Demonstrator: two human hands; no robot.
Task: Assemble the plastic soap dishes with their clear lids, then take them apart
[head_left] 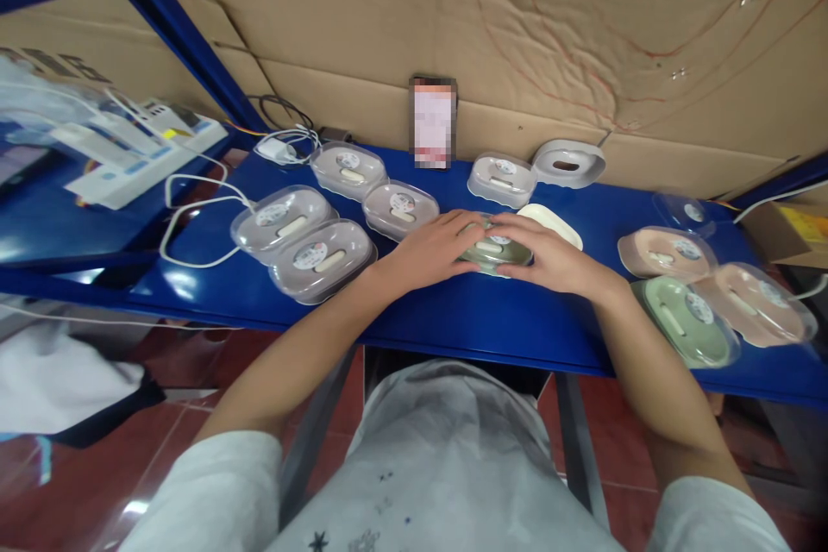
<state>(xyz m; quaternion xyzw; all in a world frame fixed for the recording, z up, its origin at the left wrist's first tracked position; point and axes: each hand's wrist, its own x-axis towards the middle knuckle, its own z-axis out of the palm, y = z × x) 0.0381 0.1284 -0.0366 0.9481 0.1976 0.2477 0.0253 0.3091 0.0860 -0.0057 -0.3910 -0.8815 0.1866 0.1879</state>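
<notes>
My left hand (435,250) and my right hand (549,255) both press on a green oval soap box with a clear lid (495,250) at the middle of the blue shelf (453,310). The left hand covers its left end, the right hand its right end. A cream oval tray (551,222) lies just behind the right hand. Grey lidded boxes (304,241) sit in a group to the left.
Pink and green lidded boxes (705,293) lie at the right. A grey box (501,178) and an open grey lid (569,162) stand at the back by a phone (433,122). White cables (194,216) and a power strip (135,159) lie at the left. Cardboard lines the back wall.
</notes>
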